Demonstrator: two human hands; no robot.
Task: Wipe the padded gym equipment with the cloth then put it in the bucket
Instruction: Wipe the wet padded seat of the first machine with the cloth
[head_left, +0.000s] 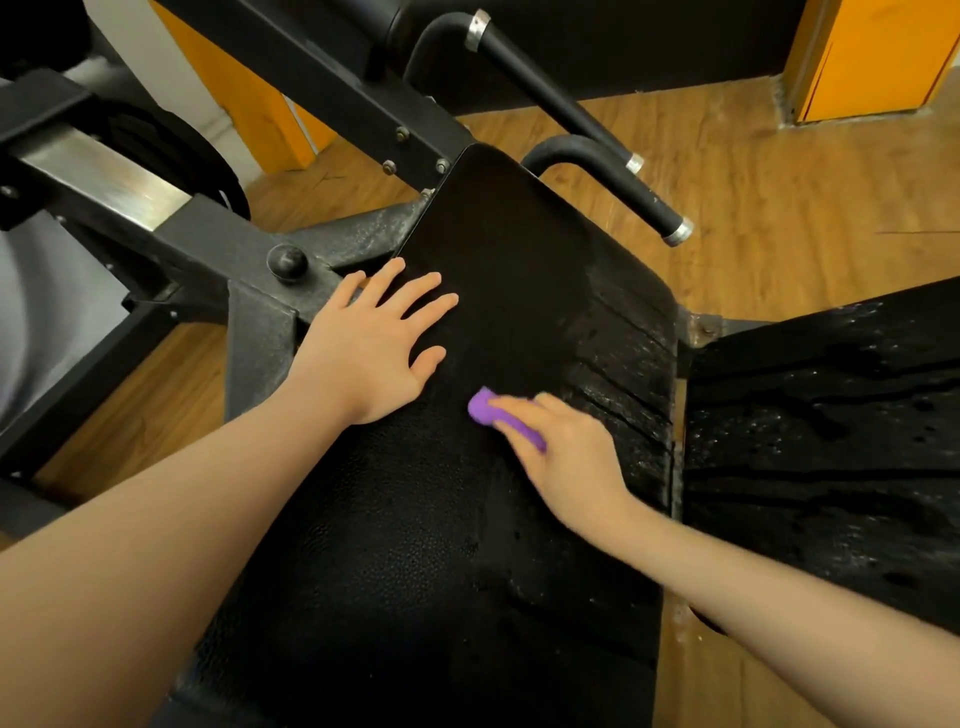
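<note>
Right hand (563, 452) fingers curl round purple cloth (491, 410), rubbing center pad (498, 249); left hand (371, 338), fingers spread, braces w/ palm for support.

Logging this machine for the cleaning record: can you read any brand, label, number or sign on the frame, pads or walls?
None: no readable text shows on the black pad, the metal frame, the handle bars or the purple cloth.

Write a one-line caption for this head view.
Left hand rests flat on the black pad while the right hand wipes with a purple cloth.
</note>
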